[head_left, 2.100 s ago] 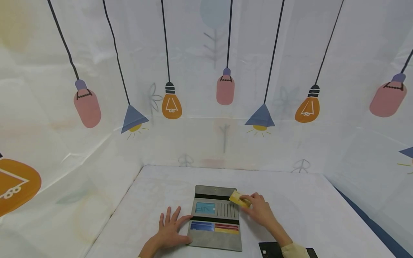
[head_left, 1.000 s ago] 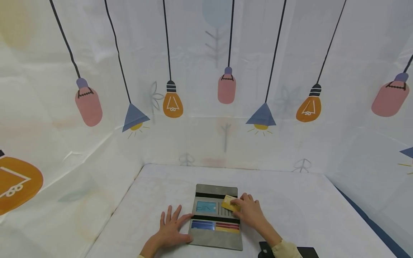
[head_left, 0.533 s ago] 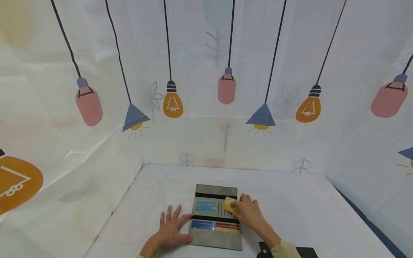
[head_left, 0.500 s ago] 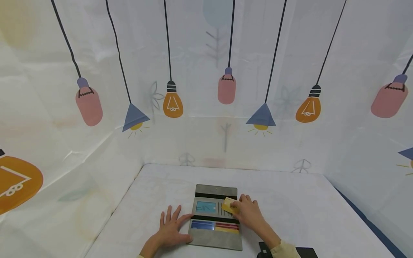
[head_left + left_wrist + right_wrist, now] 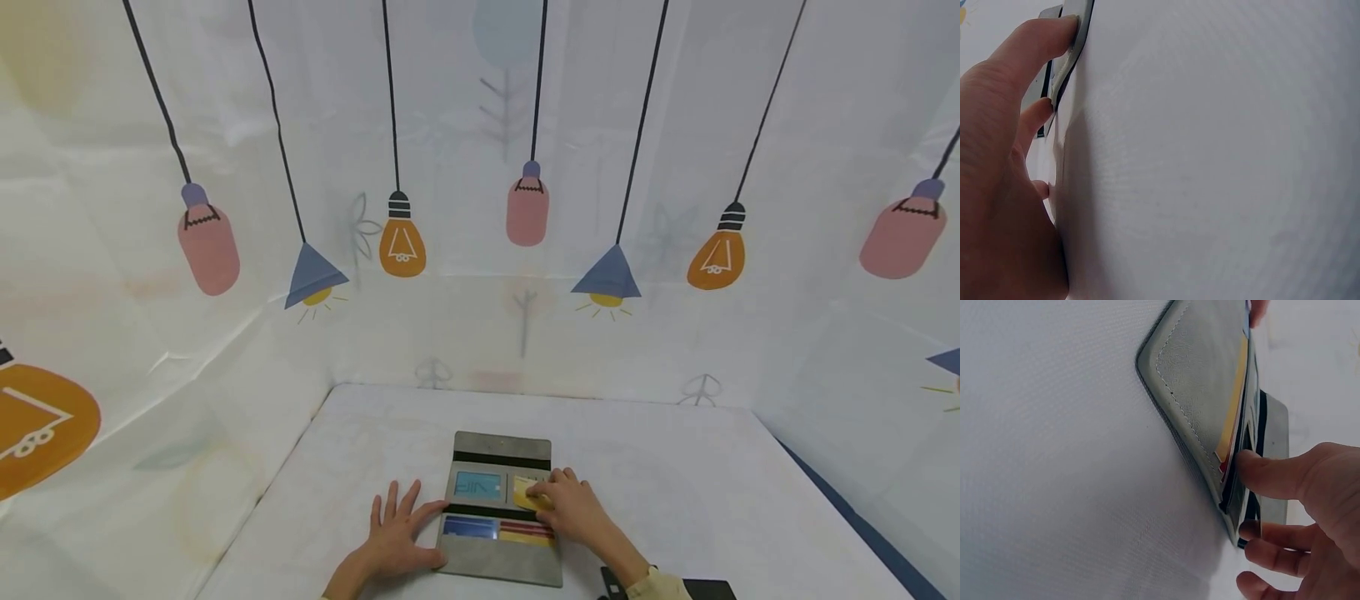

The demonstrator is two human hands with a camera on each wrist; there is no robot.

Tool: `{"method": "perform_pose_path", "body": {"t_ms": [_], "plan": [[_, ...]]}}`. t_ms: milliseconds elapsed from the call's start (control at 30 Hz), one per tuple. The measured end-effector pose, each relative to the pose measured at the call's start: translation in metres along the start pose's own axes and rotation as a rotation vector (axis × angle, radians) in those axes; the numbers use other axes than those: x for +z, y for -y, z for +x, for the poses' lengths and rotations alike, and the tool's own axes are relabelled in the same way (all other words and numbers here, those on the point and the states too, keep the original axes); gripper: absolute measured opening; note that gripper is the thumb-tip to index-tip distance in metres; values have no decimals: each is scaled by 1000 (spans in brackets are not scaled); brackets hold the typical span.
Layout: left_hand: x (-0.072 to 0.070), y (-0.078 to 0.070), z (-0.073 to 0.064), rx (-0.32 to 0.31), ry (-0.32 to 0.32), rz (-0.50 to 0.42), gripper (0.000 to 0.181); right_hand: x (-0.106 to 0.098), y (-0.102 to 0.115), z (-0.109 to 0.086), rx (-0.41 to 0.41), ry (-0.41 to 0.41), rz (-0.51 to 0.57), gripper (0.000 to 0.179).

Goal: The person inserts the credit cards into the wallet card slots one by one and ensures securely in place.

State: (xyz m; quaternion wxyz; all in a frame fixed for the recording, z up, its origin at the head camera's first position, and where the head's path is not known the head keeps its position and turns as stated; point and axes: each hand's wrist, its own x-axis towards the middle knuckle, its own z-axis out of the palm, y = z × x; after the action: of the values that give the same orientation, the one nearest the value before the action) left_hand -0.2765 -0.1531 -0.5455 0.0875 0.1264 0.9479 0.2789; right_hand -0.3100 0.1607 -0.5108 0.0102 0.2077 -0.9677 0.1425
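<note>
A grey wallet (image 5: 501, 568) lies unfolded on the white table, with black bands across it. A light-blue card (image 5: 477, 485) shows in its middle left section; blue cards (image 5: 469, 527) and red and yellow cards (image 5: 527, 533) fill the lower slots. My right hand (image 5: 579, 510) holds a yellow card (image 5: 523, 493) flat over the middle right section; its thumb is at the wallet's edge in the right wrist view, where that card is hidden. My left hand (image 5: 392, 537) spreads its fingers beside the wallet, thumb and index finger touching its left edge.
A black flat object (image 5: 708, 589) lies at the table's front right, partly under my right sleeve (image 5: 658, 585). White sheets printed with hanging lamps enclose the table (image 5: 660, 467) at the back and sides.
My right hand has brought the yellow card left and down from the wallet's upper right edge. The card, tilted before, now lies squarer over the middle right section. My left hand stays put.
</note>
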Motion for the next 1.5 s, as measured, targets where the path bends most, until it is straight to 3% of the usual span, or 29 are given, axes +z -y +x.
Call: {"method": "perform_pose_path", "body": {"t_ms": [1167, 1500], "plan": [[-2, -1, 0, 16, -3, -15, 75, -1, 0, 12, -96, -19, 53, 20], [1, 0, 2, 11, -9, 7, 76, 0, 2, 17, -71, -2, 112, 18]]}}
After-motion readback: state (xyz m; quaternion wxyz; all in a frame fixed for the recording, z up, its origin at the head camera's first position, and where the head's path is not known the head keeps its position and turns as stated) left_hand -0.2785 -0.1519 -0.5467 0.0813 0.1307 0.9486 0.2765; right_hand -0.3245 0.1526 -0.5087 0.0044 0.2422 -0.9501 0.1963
